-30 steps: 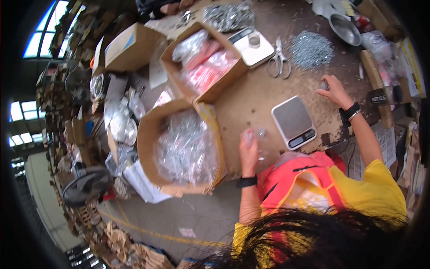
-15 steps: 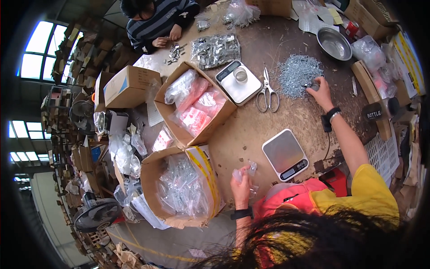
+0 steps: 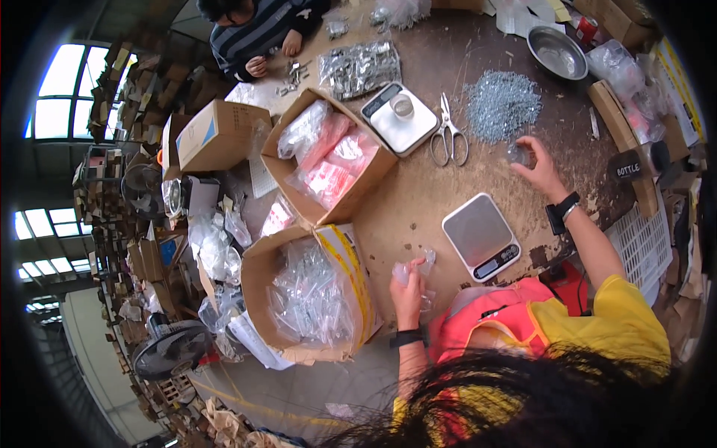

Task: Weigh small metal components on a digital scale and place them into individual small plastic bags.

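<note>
My right hand (image 3: 543, 170) is closed round a small clear cup (image 3: 518, 154), just on the near side of a pile of small silvery screws or similar metal pieces (image 3: 503, 106). What the cup contains is too small to make out. My left hand (image 3: 407, 296) grips a clear plastic bag (image 3: 423, 263) by the table's near edge, beside the open carton of filled clear bags (image 3: 310, 295). Between my hands lies a white digital scale (image 3: 480, 230) with a bare metal plate.
Beyond stand a second scale (image 3: 388, 134) bearing a small cup (image 3: 402, 107), scissors (image 3: 449, 142), a carton of red-and-clear bags (image 3: 373, 177) and a metal bowl (image 3: 557, 54). A co-worker (image 3: 261, 33) handles small metal parts at the far left. A dark bottle (image 3: 651, 158) stands right.
My right hand has drawn back from the edge of the pile toward me, bringing the clear cup. My left hand still holds the bag. The co-worker's hands have moved apart.
</note>
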The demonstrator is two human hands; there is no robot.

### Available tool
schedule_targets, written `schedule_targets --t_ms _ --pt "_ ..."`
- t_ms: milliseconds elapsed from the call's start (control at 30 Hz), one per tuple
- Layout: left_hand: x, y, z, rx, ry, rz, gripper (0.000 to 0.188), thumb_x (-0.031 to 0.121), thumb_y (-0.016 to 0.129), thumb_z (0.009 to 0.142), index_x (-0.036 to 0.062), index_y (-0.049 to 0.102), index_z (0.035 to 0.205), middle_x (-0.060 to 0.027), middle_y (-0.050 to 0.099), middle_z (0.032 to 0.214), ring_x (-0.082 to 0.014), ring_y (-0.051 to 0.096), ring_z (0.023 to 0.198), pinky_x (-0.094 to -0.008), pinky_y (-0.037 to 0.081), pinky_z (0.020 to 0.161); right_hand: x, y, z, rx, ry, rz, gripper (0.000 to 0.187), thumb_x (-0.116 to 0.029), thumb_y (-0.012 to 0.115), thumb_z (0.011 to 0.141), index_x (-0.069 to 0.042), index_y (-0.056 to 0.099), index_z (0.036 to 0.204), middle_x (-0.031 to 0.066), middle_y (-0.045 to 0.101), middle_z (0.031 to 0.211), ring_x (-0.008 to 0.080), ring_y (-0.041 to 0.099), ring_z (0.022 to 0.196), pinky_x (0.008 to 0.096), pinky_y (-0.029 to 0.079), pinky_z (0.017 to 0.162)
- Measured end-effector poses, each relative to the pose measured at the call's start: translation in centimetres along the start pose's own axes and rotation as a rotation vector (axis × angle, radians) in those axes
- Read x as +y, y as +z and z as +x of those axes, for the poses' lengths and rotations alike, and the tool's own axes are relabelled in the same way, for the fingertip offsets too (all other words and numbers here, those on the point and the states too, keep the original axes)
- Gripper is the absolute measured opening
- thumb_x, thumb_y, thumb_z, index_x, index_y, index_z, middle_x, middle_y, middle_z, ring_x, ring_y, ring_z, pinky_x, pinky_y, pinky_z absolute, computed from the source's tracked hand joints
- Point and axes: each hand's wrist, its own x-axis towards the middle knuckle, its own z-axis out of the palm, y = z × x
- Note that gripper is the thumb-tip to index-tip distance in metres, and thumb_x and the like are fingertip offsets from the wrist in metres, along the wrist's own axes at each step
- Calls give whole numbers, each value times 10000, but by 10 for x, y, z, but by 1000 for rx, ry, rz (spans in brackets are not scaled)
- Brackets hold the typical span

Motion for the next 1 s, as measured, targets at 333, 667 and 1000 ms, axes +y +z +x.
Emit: schedule_targets --t_ms 333,667,1000 --pt "-5 -1 0 -3 28 2 237 175 560 1038 0 711 1087 79 453 638 -27 380 542 -214 264 499 -65 65 -94 -348 -492 -251 678 -295 874 666 -64 560 1221 129 575 1288 345 501 1247 489 406 1061" --pt "1 -5 -5 13 -2 39 257 208 576 1031 -6 709 1084 68 470 648 -35 405 551 -213 281 504 47 31 53 314 -212 -635 696 -380 851 762 -22 493 1239 218 519 1189 407 554 1079 477 479 943" --pt "1 -8 -1 40 -23 38 237 196 593 1022 -5 712 1061 68 470 635 -36 407 537 -217 285 489 79 -1 80 193 -180 -377 101 -88 686 915 -30 639 982 117 643 872 267 653 752 368 516 691"
